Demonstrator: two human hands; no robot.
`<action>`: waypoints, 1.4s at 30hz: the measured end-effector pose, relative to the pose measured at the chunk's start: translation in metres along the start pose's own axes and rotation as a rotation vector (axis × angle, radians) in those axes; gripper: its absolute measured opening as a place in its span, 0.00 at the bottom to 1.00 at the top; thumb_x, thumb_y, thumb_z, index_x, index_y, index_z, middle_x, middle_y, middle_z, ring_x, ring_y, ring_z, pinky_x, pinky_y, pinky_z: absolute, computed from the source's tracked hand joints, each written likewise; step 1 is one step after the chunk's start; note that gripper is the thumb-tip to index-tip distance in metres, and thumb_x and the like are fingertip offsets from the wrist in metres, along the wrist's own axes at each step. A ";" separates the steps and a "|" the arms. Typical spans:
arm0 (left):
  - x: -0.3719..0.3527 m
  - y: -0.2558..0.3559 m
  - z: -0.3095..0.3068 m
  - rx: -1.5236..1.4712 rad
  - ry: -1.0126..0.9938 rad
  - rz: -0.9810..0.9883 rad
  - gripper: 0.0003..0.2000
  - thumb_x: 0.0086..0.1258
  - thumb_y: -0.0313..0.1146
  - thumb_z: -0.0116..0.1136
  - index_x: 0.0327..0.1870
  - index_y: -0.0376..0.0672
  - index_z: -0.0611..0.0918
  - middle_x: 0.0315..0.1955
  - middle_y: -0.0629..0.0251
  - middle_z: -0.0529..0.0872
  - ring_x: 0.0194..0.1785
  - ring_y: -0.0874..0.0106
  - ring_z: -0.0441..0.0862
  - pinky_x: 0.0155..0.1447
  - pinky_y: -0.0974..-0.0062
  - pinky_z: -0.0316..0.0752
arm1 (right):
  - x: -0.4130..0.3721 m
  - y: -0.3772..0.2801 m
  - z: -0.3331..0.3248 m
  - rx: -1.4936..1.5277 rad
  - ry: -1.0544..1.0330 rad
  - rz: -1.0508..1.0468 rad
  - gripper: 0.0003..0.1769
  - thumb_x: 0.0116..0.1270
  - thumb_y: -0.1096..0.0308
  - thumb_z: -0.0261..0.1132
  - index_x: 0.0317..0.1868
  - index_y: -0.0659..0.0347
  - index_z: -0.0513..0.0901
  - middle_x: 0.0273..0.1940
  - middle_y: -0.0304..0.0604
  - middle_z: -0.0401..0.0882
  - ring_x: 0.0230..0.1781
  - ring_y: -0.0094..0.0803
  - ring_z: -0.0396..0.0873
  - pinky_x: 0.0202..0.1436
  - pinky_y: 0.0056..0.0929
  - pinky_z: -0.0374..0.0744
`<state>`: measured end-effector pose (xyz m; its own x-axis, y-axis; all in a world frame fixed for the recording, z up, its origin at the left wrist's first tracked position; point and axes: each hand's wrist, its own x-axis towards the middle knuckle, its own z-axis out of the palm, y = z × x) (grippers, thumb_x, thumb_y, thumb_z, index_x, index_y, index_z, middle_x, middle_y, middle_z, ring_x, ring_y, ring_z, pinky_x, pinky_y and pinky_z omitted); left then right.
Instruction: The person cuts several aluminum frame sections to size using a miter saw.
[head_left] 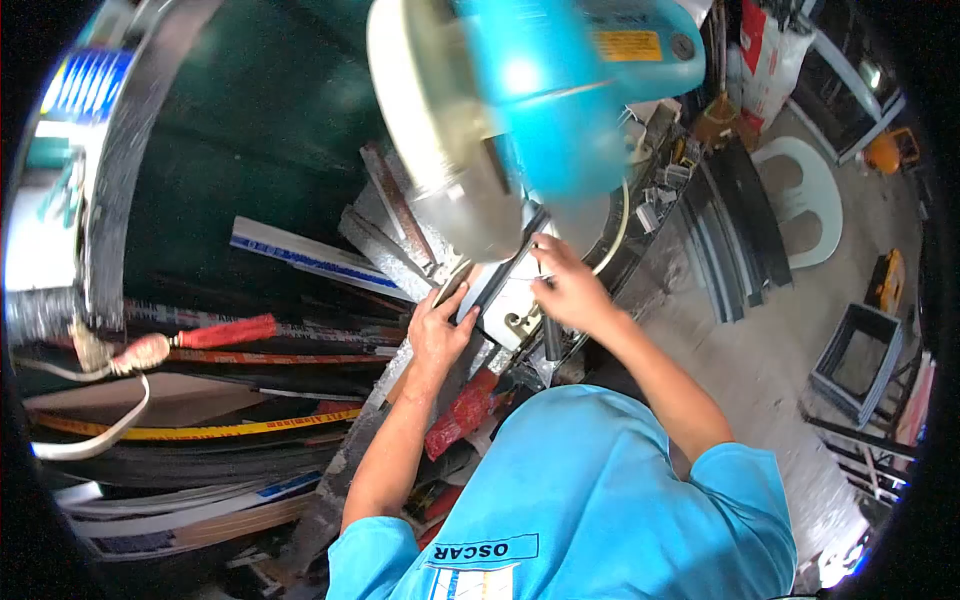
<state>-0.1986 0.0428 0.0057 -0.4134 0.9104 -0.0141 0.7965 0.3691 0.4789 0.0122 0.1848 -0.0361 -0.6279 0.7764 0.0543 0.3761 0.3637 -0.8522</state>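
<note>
A blue miter saw (560, 110), blurred, fills the top middle of the view, its pale blade guard (425, 110) hanging over the work. Below it, a dark metal profile (510, 265) lies slantwise across the light saw base (515, 300). My left hand (440, 328) closes on the near left end of that profile, thumb and fingers at the fence side. Right of the profile is my right hand (572, 285), fingers curled in close to its edge; what they hold, if anything, is hidden. A black handle (552, 338) sticks out from the saw base beneath my right hand.
Long metal profiles (200, 430) are stacked at the left. A red-handled tool (225, 332) with a pale cord hangs there. Dark curved profiles (735, 230), a white plastic chair (810, 200) and a grey frame (856, 362) stand on the right floor. Offcuts (665, 185) lie beside the saw.
</note>
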 end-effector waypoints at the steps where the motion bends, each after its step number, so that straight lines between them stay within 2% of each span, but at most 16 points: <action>1: -0.002 -0.009 0.007 0.074 0.032 -0.017 0.26 0.57 0.41 0.77 0.60 0.57 0.88 0.59 0.42 0.84 0.61 0.48 0.83 0.68 0.60 0.76 | -0.001 -0.001 -0.019 0.206 0.004 0.127 0.26 0.69 0.64 0.68 0.63 0.69 0.80 0.69 0.58 0.75 0.70 0.45 0.74 0.74 0.43 0.71; 6: -0.001 0.004 -0.009 -0.027 -0.083 -0.106 0.25 0.61 0.46 0.73 0.62 0.60 0.87 0.63 0.39 0.81 0.65 0.46 0.80 0.70 0.58 0.74 | 0.028 -0.125 -0.179 0.042 0.501 -0.007 0.12 0.76 0.68 0.64 0.52 0.65 0.87 0.42 0.40 0.88 0.44 0.25 0.83 0.51 0.28 0.81; 7: -0.003 0.002 -0.007 -0.050 -0.074 -0.099 0.25 0.61 0.46 0.73 0.62 0.60 0.87 0.63 0.39 0.81 0.65 0.46 0.80 0.70 0.58 0.74 | 0.044 -0.157 -0.196 0.509 0.649 -0.071 0.12 0.76 0.64 0.65 0.50 0.63 0.87 0.40 0.39 0.88 0.45 0.25 0.83 0.50 0.28 0.81; 9: -0.003 -0.004 -0.003 -0.033 -0.033 -0.048 0.24 0.62 0.46 0.71 0.63 0.60 0.87 0.65 0.40 0.80 0.65 0.45 0.80 0.70 0.56 0.73 | 0.061 -0.233 -0.227 0.184 0.641 -0.239 0.29 0.80 0.44 0.56 0.50 0.66 0.84 0.37 0.44 0.86 0.39 0.31 0.85 0.45 0.30 0.85; 10: -0.003 -0.009 0.000 -0.037 -0.017 -0.014 0.24 0.62 0.44 0.71 0.63 0.60 0.87 0.65 0.41 0.79 0.65 0.45 0.80 0.70 0.55 0.73 | 0.071 -0.268 -0.237 0.195 0.532 -0.179 0.31 0.81 0.42 0.53 0.54 0.65 0.83 0.44 0.45 0.87 0.44 0.32 0.86 0.51 0.35 0.84; 11: -0.004 -0.009 -0.001 -0.049 -0.014 -0.003 0.24 0.62 0.44 0.71 0.63 0.60 0.87 0.65 0.41 0.79 0.65 0.45 0.80 0.70 0.55 0.73 | 0.085 -0.316 -0.225 0.228 0.600 0.044 0.31 0.78 0.45 0.56 0.47 0.69 0.87 0.35 0.54 0.88 0.37 0.41 0.86 0.40 0.38 0.82; 12: -0.003 -0.007 -0.002 -0.051 -0.023 -0.005 0.24 0.63 0.44 0.71 0.62 0.59 0.87 0.65 0.41 0.79 0.65 0.45 0.80 0.70 0.55 0.74 | 0.105 -0.317 -0.245 0.184 0.201 0.084 0.30 0.80 0.43 0.54 0.47 0.66 0.85 0.32 0.49 0.85 0.33 0.37 0.83 0.34 0.32 0.81; 18: -0.008 -0.012 0.005 -0.026 0.129 0.100 0.21 0.60 0.37 0.73 0.58 0.52 0.89 0.56 0.55 0.85 0.53 0.51 0.84 0.58 0.58 0.81 | 0.186 -0.305 -0.243 -0.226 0.421 0.404 0.20 0.79 0.50 0.56 0.44 0.60 0.82 0.34 0.50 0.82 0.27 0.44 0.79 0.27 0.43 0.79; 21: -0.005 -0.013 0.003 -0.077 0.050 0.054 0.22 0.61 0.39 0.74 0.59 0.56 0.89 0.63 0.48 0.83 0.60 0.49 0.83 0.64 0.57 0.78 | 0.188 -0.280 -0.260 0.199 0.255 0.133 0.20 0.77 0.51 0.58 0.47 0.62 0.81 0.34 0.56 0.81 0.26 0.49 0.78 0.27 0.49 0.80; 23: -0.005 -0.013 0.001 -0.098 0.039 0.045 0.22 0.61 0.38 0.74 0.59 0.55 0.89 0.63 0.50 0.83 0.59 0.50 0.84 0.63 0.58 0.79 | 0.134 -0.326 -0.219 0.272 0.314 0.508 0.23 0.75 0.49 0.57 0.45 0.65 0.80 0.32 0.58 0.80 0.25 0.51 0.78 0.26 0.51 0.81; 25: -0.004 -0.014 0.000 -0.101 0.018 0.062 0.22 0.60 0.38 0.74 0.58 0.55 0.89 0.63 0.51 0.83 0.57 0.50 0.84 0.61 0.57 0.80 | 0.142 -0.305 -0.232 0.508 0.051 0.670 0.28 0.76 0.45 0.53 0.36 0.65 0.80 0.25 0.55 0.78 0.20 0.49 0.77 0.22 0.48 0.80; 28: -0.004 -0.017 0.004 -0.099 0.046 0.079 0.21 0.60 0.37 0.74 0.57 0.54 0.90 0.61 0.49 0.84 0.55 0.49 0.85 0.60 0.57 0.81 | 0.138 -0.298 -0.220 0.348 0.145 0.628 0.27 0.79 0.46 0.51 0.34 0.62 0.80 0.21 0.49 0.76 0.17 0.42 0.76 0.19 0.43 0.78; 30: -0.006 -0.016 0.004 -0.087 0.077 0.086 0.22 0.60 0.37 0.74 0.58 0.53 0.89 0.60 0.48 0.85 0.56 0.49 0.85 0.61 0.57 0.81 | 0.136 -0.299 -0.208 0.234 0.352 0.343 0.30 0.82 0.44 0.46 0.31 0.59 0.78 0.19 0.43 0.75 0.14 0.36 0.72 0.16 0.39 0.76; 34: -0.005 -0.014 0.002 -0.087 0.026 0.052 0.22 0.61 0.38 0.74 0.59 0.54 0.89 0.63 0.48 0.83 0.58 0.50 0.85 0.62 0.58 0.80 | 0.127 -0.281 -0.218 0.327 0.170 0.450 0.34 0.82 0.37 0.44 0.36 0.58 0.80 0.19 0.43 0.76 0.13 0.36 0.73 0.16 0.40 0.77; 36: -0.005 -0.016 0.008 -0.029 0.066 0.053 0.23 0.61 0.38 0.73 0.60 0.56 0.88 0.60 0.62 0.84 0.55 0.56 0.83 0.60 0.60 0.82 | 0.111 -0.271 -0.205 0.318 0.211 0.473 0.33 0.82 0.37 0.45 0.37 0.57 0.80 0.18 0.44 0.75 0.13 0.38 0.72 0.14 0.42 0.76; 42: -0.005 -0.017 0.012 -0.040 0.080 0.051 0.22 0.61 0.38 0.73 0.59 0.56 0.89 0.58 0.62 0.84 0.55 0.56 0.84 0.59 0.60 0.81 | 0.056 -0.249 -0.164 0.070 0.427 0.323 0.41 0.78 0.33 0.44 0.43 0.68 0.82 0.29 0.47 0.82 0.23 0.35 0.81 0.28 0.38 0.84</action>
<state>-0.2048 0.0342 -0.0130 -0.4080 0.9094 0.0805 0.7996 0.3134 0.5122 -0.0048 0.2226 0.2645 -0.1496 0.9885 -0.0227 0.4487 0.0475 -0.8924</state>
